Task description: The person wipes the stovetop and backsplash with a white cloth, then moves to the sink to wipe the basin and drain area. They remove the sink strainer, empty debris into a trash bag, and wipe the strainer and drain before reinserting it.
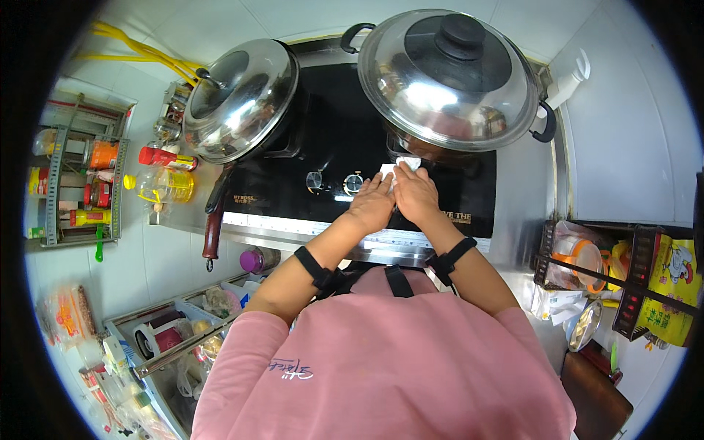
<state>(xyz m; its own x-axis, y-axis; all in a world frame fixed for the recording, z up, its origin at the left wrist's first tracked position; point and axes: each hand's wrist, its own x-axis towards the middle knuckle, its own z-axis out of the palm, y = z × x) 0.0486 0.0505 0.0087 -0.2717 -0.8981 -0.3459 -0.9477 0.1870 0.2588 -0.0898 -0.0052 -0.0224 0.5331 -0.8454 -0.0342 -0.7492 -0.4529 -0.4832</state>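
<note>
My left hand (374,202) and my right hand (416,193) are side by side over the front of a black glass cooktop (330,110). Both hold a crumpled white tissue (408,161), which pokes out at their fingertips. Parts of the fingers and of the tissue hide behind the hands. Left of my hands sit two round knobs, one of them a ringed knob (353,182). Just beyond my fingers stands a big pan with a domed steel lid (447,95), its black knob on top.
At the back left sits a lidded wok (242,103), its brown handle (213,236) jutting past the cooktop's front edge. Beside it lies an oil bottle (167,185). A spice rack (86,147) hangs on the left wall. An open drawer (172,348) is lower left; black baskets (632,282) are right.
</note>
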